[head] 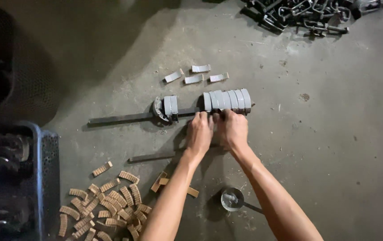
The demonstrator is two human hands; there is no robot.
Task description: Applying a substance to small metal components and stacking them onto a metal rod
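— Where do we stand with the row of grey curved pieces [227, 100]?

— It sits on the long dark bar [124, 118] on the concrete floor [334, 147], right of the middle. Our left hand [199, 134] and right hand [233, 130] are side by side at its near edge, fingers curled onto the leftmost pieces; we judge both are gripping them, though the fingertips are hidden.

— How do we handle this well?

— We'd keep the pieces upright and square to the bar, press evenly with both hands, and avoid tipping the stack.

— And around it?

— To the left on the same bar, a smaller grey pair [170, 107] leans against a curved metal part. Beyond, four loose grey strips [196, 75] lie apart. A second short bar [151, 157] lies near our left arm. Nearer left, a heap of tan curved linings [106, 207]; nearer right, a small round tin [232, 199]. Far right, a tangle of metal hooks [307, 15]. A dark crate [44, 178] stands at the left edge.

— Any packages, labels or signs?

— We see none.
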